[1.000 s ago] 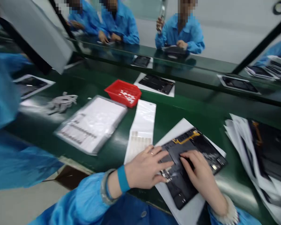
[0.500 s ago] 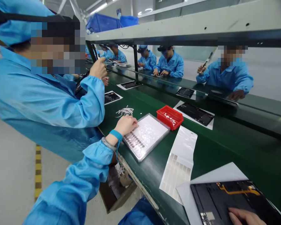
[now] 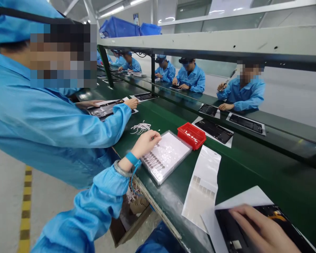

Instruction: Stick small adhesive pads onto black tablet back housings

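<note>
My left hand [image 3: 146, 142], with a blue wrist strap, is over the upper left edge of a clear-rimmed tray [image 3: 171, 147]. Its fingers are pinched together on something too small to make out. Dark small parts in a row and white bits lie on the tray. My right hand [image 3: 263, 228] hovers over a black panel [image 3: 226, 225] with an orange flex strip, at the lower right; its thumb and fingertips are close together, and what is between them is hidden. The panel rests on white paper [image 3: 244, 195]. A sheet of stickers [image 3: 202, 186] lies between tray and panel.
Beside the tray stands a red bin [image 3: 191, 136] with white bits. White strips [image 3: 141, 127] lie behind my left hand. A co-worker's arm [image 3: 94, 130] reaches over the table at left. More panels [image 3: 214, 129] lie further back. A shelf [image 3: 200, 44] spans above.
My left hand has risen slightly off the tray. My right hand has moved left and further over the panel. The co-worker at left has lowered a hand to a panel.
</note>
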`<state>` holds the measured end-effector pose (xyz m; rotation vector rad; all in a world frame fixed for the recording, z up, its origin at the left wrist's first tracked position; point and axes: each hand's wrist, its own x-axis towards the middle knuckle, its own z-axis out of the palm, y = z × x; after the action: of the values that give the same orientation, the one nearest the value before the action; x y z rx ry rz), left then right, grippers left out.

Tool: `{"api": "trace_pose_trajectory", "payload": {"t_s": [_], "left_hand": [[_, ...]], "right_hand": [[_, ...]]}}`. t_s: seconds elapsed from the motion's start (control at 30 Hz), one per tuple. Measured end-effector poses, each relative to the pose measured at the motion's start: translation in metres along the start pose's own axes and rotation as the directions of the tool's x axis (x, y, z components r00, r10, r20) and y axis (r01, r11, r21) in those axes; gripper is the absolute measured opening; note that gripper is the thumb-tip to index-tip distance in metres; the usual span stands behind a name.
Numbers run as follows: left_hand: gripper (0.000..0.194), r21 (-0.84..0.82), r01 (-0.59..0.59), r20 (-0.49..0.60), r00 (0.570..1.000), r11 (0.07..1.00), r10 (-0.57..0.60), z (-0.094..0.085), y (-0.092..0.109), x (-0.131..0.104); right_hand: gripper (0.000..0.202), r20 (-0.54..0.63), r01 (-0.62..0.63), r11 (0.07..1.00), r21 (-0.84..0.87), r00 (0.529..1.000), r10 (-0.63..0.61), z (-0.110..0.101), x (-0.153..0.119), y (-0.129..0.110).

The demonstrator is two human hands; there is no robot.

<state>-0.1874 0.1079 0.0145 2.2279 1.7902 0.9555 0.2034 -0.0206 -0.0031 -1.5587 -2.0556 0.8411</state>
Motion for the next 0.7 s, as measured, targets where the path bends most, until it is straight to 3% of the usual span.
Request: {"api": "trace_pose_trajectory", "payload": {"t_s": [0.1,0.13,0.23,0.3,0.37,0.4,0.47,0.63,0.7], "left_hand": [[0.019,-0.093,-0.093,-0.119,0.989,0.991,0.082,0.007,0.034,-0.018],[0.02,-0.113,-0.131,-0.152,0.982,0.985,0.113,0.011,0.047,-0.027],[0.021,-0.138,-0.283,-0.205,0.946,0.949,0.252,0.022,0.079,-0.059],[0.022,-0.052,-0.466,-0.264,0.859,0.883,0.438,0.03,0.091,-0.079],[0.021,0.056,-0.584,-0.308,0.762,0.81,0.57,0.035,0.095,-0.094],[0.02,0.079,-0.605,-0.318,0.738,0.793,0.595,0.037,0.095,-0.099],[0.015,0.023,-0.592,-0.32,0.759,0.806,0.567,0.038,0.093,-0.104],[0.015,-0.299,-0.367,-0.261,0.919,0.881,0.295,0.035,0.088,-0.103],[0.013,-0.327,-0.311,-0.242,0.94,0.892,0.239,0.035,0.089,-0.101]], "right_hand": [[0.038,0.175,-0.07,0.96,0.27,0.984,0.023,0.025,0.038,-0.057],[0.041,0.246,-0.164,0.908,0.387,0.967,0.07,0.035,0.049,-0.073],[0.044,0.451,-0.432,0.556,0.71,0.885,0.112,0.061,0.072,-0.102],[0.037,0.509,-0.491,0.358,0.794,0.859,0.048,0.07,0.077,-0.108],[0.03,0.506,-0.486,0.297,0.822,0.863,0.01,0.073,0.078,-0.108],[0.029,0.499,-0.477,0.304,0.825,0.867,0.006,0.073,0.078,-0.107],[0.033,0.48,-0.458,0.349,0.817,0.877,0.028,0.071,0.078,-0.104],[0.045,0.435,-0.431,0.461,0.776,0.894,0.104,0.069,0.083,-0.102],[0.047,0.44,-0.431,0.505,0.748,0.891,0.109,0.069,0.084,-0.103]]}}
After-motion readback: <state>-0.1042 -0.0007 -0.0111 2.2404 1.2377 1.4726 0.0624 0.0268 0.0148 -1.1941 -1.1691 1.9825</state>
